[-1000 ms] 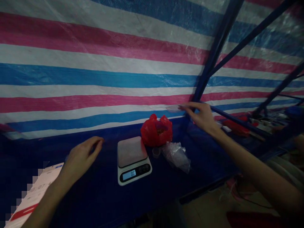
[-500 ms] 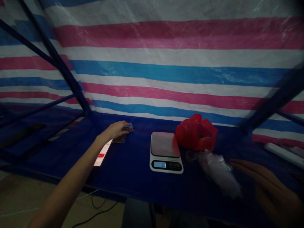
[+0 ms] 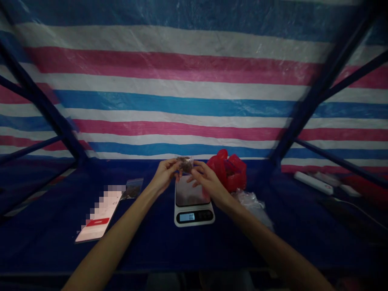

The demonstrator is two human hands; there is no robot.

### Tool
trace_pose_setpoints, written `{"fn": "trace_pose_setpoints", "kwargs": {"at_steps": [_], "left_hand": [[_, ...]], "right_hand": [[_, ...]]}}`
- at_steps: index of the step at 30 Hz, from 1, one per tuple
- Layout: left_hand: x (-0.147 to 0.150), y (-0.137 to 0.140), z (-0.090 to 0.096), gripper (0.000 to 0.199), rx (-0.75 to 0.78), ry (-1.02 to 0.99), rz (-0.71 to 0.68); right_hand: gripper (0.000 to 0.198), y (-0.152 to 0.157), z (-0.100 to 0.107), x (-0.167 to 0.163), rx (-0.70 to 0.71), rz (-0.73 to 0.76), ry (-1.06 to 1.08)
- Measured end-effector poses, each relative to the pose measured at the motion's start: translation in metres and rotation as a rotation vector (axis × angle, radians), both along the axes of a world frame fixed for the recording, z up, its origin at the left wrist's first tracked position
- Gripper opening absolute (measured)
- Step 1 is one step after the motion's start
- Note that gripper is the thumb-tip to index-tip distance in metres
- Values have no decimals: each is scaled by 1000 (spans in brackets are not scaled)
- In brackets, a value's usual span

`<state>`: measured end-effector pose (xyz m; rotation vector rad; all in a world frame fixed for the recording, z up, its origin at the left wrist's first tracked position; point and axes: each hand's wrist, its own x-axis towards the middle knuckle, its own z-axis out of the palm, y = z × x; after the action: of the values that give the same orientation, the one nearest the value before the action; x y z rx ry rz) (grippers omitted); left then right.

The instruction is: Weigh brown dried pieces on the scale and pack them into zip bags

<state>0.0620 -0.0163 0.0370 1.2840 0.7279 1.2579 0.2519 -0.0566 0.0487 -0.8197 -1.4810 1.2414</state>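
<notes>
Between both hands, just above the far edge of the kitchen scale, is a small clear plastic bag with brown bits inside. My left hand pinches its left side. On its right side, my right hand grips it with thumb and fingers. The scale's display reads 0.0. A second small bag with dark contents lies on the blue table to the left, beside a phone with a lit screen.
A red plastic bag stands right of the scale, with clear plastic bags in front of it. Farther right lie a white power strip and a cable. Blue metal posts and striped sheeting enclose the table.
My left hand has lifted a small bag from beside the phone and brought it over the scale. My right hand has come in from the right onto the bag. The view has turned right.
</notes>
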Motion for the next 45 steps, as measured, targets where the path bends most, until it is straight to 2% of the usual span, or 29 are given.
{"fn": "trace_pose_setpoints", "kwargs": {"at_steps": [2,4,7,10,16,19,21,22,24,27,29,35,40,45], "left_hand": [[6,-6,-9,41,-47,-80,-51],[4,-10,-14,39,-85,-164,-56],[0,-15,-17,43,-174,-255,-104],[4,-21,-19,54,-178,-193,-144],[18,-22,-31,62,38,97,98],[18,-22,-33,46,266,208,361],[18,-25,-31,26,431,295,547],[18,-28,-29,17,480,339,578],[19,-35,-26,27,482,397,477],[23,-42,-25,43,339,378,210],[26,-42,-28,44,263,334,140],[28,-36,-33,38,187,259,83],[24,-36,-29,30,199,246,61],[24,-35,-27,22,211,279,77]], "right_hand": [[42,19,-11,-8,-72,-1,131],[39,23,-20,-7,-96,38,195],[38,14,-28,-1,-98,54,207],[39,5,-31,3,-87,-7,168],[36,2,-33,0,-98,71,146],[36,3,-32,-1,-94,20,141],[36,3,-32,0,-87,-9,137],[35,3,-32,0,-84,-17,133],[35,2,-32,0,-82,-17,122],[36,0,-37,-2,-91,1,100],[36,-2,-40,-3,-92,-2,79],[31,-10,-43,-9,-33,-4,-1],[29,-9,-40,-6,-42,-62,5],[31,-1,-37,-1,29,-107,11]]}}
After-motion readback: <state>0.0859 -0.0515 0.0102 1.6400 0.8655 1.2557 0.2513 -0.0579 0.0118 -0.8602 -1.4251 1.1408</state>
